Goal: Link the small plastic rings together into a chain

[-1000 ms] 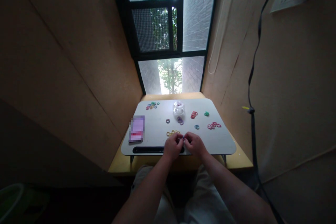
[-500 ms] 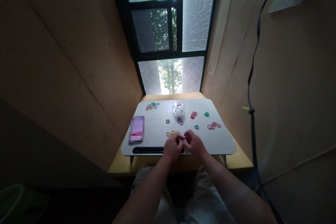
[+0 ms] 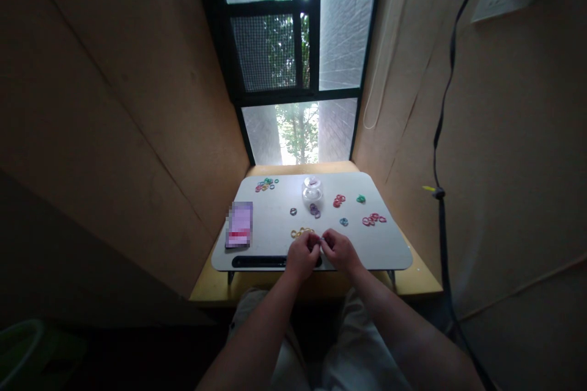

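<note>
My left hand and my right hand meet above the front of a white lap table. Both have their fingertips pinched together around something too small to make out. Just behind my left fingers lie yellow rings, like small hair ties. Farther back are purple rings and a dark ring. To the right sit blue-green rings, red rings, a green bunch and pink rings. A clear jar stands behind the purple ones.
Mixed coloured rings lie at the back left. A phone-like slab, partly blurred out, rests on the left side. The black slot runs along the front edge. A black cable hangs at the right wall.
My right fingertips have dipped slightly and drawn in against the left ones. The rings, the jar and the slab stay where they were.
</note>
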Motion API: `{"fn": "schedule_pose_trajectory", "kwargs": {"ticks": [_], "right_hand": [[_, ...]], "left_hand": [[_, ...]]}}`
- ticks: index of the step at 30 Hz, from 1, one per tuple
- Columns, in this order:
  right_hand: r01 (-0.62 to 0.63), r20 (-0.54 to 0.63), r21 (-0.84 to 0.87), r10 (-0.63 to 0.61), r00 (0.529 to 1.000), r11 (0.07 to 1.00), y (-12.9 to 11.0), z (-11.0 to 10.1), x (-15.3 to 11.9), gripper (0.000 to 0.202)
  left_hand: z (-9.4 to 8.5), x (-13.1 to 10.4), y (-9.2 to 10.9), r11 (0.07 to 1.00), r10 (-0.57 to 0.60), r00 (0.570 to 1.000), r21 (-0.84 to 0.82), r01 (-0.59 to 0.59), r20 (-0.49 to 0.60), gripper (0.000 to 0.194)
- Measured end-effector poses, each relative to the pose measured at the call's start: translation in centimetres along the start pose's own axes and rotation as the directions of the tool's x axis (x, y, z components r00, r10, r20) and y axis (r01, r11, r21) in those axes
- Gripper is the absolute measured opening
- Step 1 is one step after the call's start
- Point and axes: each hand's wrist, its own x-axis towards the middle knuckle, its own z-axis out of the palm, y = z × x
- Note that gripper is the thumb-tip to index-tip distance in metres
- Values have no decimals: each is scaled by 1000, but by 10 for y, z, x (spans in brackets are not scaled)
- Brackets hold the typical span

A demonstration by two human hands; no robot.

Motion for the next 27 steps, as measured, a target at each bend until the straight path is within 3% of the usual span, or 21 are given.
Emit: {"fn": "schedule_pose_trajectory", "kwargs": {"ticks": [27], "right_hand": [[24,-9,25,-24,1000,999,-1,-1,-2,19]], "left_hand": [[2,0,-5,999,16,999,-35,-18,-43,12]]}}
